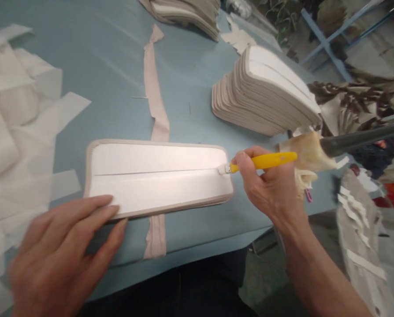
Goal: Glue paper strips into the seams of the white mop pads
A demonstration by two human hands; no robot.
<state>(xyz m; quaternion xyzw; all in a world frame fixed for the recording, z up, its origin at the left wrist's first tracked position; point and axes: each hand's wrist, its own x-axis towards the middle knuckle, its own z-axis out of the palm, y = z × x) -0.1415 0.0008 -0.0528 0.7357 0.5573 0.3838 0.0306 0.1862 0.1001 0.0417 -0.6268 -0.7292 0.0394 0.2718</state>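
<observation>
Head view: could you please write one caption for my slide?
Right hand holds a yellow-handled brush at one end of a white panel; left hand rests at the other.

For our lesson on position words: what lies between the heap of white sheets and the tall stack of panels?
A pinkish fabric strip and thin thread-like bits lie between the white sheets and the tall stack, as the head view shows.

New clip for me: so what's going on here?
A person's right hand holds a yellow-handled tool, likely a brush, its tip at the right end of a white panel. The left hand touches the panel's near left corner. The panel lies across a cloth strip on the table; similar panels are stacked beyond.
</observation>
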